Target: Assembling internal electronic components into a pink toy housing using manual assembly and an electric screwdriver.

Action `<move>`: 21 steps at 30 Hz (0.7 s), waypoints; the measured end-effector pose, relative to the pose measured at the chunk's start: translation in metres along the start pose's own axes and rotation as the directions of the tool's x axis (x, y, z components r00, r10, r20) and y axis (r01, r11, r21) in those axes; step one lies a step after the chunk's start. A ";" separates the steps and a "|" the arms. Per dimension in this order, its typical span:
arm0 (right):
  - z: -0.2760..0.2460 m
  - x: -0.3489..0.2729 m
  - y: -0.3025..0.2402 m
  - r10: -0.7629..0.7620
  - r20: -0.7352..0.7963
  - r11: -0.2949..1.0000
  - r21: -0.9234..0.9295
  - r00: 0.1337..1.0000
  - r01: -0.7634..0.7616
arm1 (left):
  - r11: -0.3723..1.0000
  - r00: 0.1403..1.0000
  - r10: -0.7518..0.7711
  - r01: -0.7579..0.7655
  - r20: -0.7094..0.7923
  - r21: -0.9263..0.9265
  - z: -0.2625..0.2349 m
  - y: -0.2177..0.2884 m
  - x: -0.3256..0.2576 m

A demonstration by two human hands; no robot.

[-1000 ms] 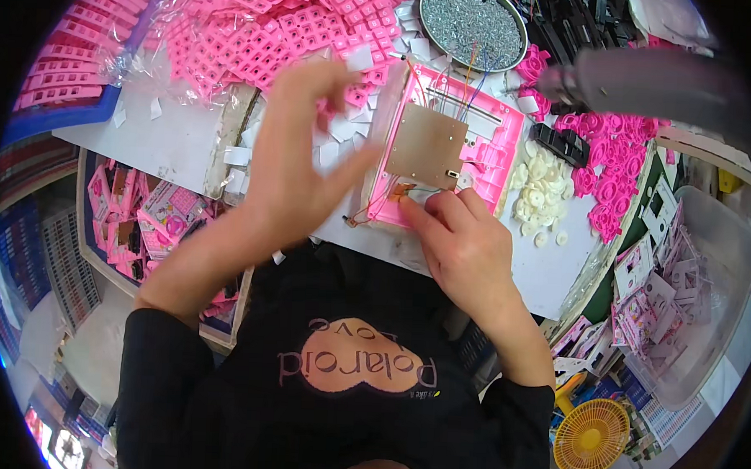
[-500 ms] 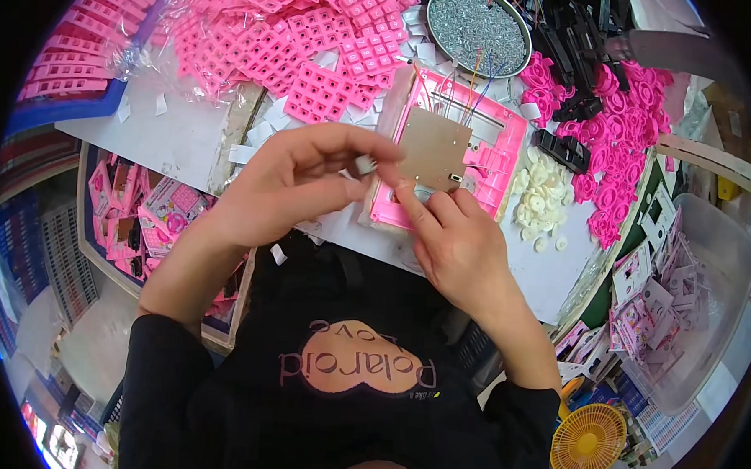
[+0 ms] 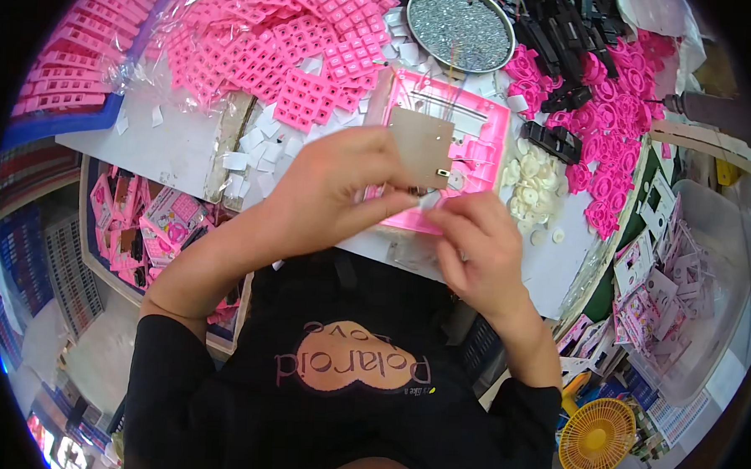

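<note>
In front of me lies an open pink plastic housing [image 3: 494, 147], with a brown circuit board [image 3: 421, 140] and thin wires inside. My left hand [image 3: 331, 186] reaches over its near left side, thumb and forefinger closed at a small white piece [image 3: 430, 201] like a bit of paper or foam. The fingertips of my right hand [image 3: 485, 248] meet the same piece from the right, just above the near edge of the housing. My fingers and the left hand hide the housing's near left corner.
Pink keypads [image 3: 310, 97] are heaped at the back left, with white pieces [image 3: 258, 145] scattered beside them. A round tray of screws [image 3: 414, 18] stands behind the housing. To the right lie cream discs [image 3: 535, 191], pink rings [image 3: 602, 127], black parts [image 3: 551, 142] and an electric screwdriver [image 3: 704, 109].
My left hand has carried the white piece right and nearer to me. My right hand has drawn back from the housing's inside, and its fingertips now meet the piece.
</note>
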State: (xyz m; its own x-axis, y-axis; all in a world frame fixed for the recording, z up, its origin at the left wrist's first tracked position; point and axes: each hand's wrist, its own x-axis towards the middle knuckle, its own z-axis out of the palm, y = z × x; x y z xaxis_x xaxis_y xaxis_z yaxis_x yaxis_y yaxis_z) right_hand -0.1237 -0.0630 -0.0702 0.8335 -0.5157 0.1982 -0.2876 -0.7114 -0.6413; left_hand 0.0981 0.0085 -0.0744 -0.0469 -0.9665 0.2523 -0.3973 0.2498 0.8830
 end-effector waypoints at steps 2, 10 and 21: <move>-0.012 0.001 -0.019 0.201 -0.161 0.965 0.204 0.966 -0.167 | 0.997 0.992 0.028 -0.035 0.120 0.064 0.005 -0.002 0.001; -0.013 -0.013 0.001 0.258 -0.133 0.935 0.284 0.957 -0.213 | 0.982 0.970 0.086 -0.121 0.227 0.148 0.020 0.000 0.011; -0.021 -0.024 -0.010 0.231 0.069 0.913 -0.361 0.971 -0.192 | 0.799 0.934 0.052 -0.251 0.353 0.546 0.010 -0.009 0.020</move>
State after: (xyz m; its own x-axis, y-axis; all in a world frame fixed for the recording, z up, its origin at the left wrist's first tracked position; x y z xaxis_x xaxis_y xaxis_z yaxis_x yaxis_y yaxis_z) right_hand -0.1512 -0.0536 -0.0530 0.7750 -0.6319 -0.0067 -0.5924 -0.7227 -0.3561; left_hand 0.0911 -0.0141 -0.0810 -0.3883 -0.9105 0.1418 -0.8061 0.4102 0.4265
